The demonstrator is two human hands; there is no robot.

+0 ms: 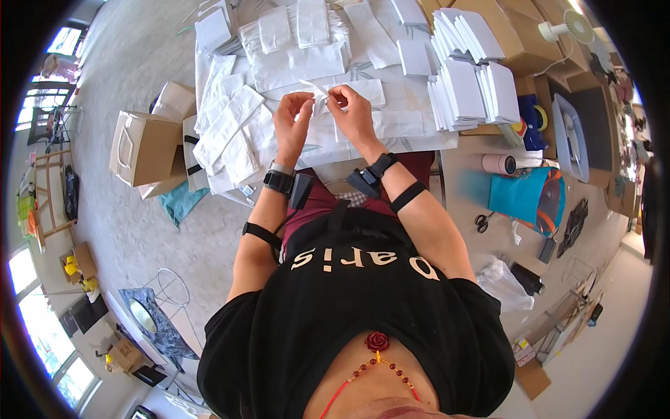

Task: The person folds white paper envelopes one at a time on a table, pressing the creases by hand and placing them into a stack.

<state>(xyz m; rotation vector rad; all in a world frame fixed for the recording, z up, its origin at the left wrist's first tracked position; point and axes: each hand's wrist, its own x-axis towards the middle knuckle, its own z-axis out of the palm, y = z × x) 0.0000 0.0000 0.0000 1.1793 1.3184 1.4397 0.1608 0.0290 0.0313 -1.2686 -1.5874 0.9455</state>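
Observation:
My left hand (293, 120) and my right hand (354, 117) are close together above the near part of a table. Thumb and fingers of each are pinched on a thin white strip (313, 87), which rises between them. Whether it is paper or plastic film I cannot tell. Under and beyond my right hand lies a flat white sleeve (371, 92). To the left of my left hand, long white packets (230, 126) overlap in a loose heap. A stack of white sleeves (296, 66) lies beyond both hands.
Stacks of folded white cards (460, 94) stand at the table's right. Open cardboard boxes (145, 148) are by its left edge. On the right are a small fan (578, 26), a pink cylinder (498, 164), a turquoise bag (520, 197) and scissors (481, 223).

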